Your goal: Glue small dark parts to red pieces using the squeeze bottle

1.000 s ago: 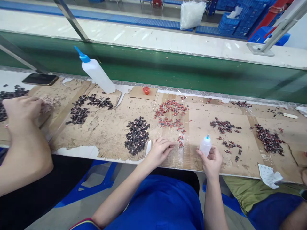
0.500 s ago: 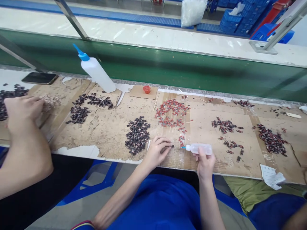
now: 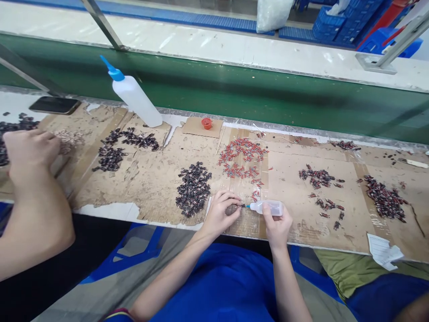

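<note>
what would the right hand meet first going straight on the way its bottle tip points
Likely the small dark piece in the left hand; the bottle tip may be touching it, depth is unclear.

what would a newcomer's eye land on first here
Probably the tall white blue-nozzled bottle at the back, left of centre. Then the small bottle in the right hand, its blue tip close to a dark piece by the left hand, and the scattered red parts just beyond.
</note>
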A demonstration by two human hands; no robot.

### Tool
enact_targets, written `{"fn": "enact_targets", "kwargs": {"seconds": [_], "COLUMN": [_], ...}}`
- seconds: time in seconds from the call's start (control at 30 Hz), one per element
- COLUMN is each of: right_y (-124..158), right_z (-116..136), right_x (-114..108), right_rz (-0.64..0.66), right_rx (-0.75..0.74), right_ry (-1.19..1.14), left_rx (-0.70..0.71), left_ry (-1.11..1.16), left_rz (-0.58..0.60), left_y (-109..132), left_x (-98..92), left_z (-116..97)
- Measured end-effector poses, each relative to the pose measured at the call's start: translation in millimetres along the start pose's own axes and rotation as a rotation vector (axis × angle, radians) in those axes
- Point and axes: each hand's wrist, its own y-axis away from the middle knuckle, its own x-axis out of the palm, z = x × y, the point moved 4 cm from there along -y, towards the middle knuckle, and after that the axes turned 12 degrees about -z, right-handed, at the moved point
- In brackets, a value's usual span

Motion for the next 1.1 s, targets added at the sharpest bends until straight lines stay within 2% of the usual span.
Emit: {"fn": "enact_targets", "kwargs": {"seconds": [0.13, 0.4, 0.63, 0.8, 0.9, 1.1], "right_y": [0.7, 0.3, 0.0, -1.3, -0.7, -8.4], "right_z": [1.5, 1.9, 3.3, 5.1, 0.8, -12.4], "right_x": [1.1, -4.1, -0.1, 0.1, -3.2, -23.4], "right_rz": [0.002, -0.091, -0.011, -0.013, -0.067, -0.266], "right_rx": [-0.007, 0.004, 0.003, -0.012, -0.005, 0.048], "right_ry": [0.022, 0.017, 0.006, 0.016, 0.004, -0.172], "left_rx": [0.002, 0.002, -0.007, -0.029, -0.038, -0.029], "left_ry": [0.003, 0.015, 0.022, 0.021, 0.02, 0.036], "left_rz": [0.006, 0.0, 0.001, 0.012, 0.009, 0.009], "left_y": [0.0, 0.7, 0.3, 0.6, 1.2, 0.8], "left_x": [0.0, -0.1, 0.2, 0.9, 1.9, 0.6], "left_z": [0.6, 0.9, 0.6, 1.8, 2.9, 1.6]}}
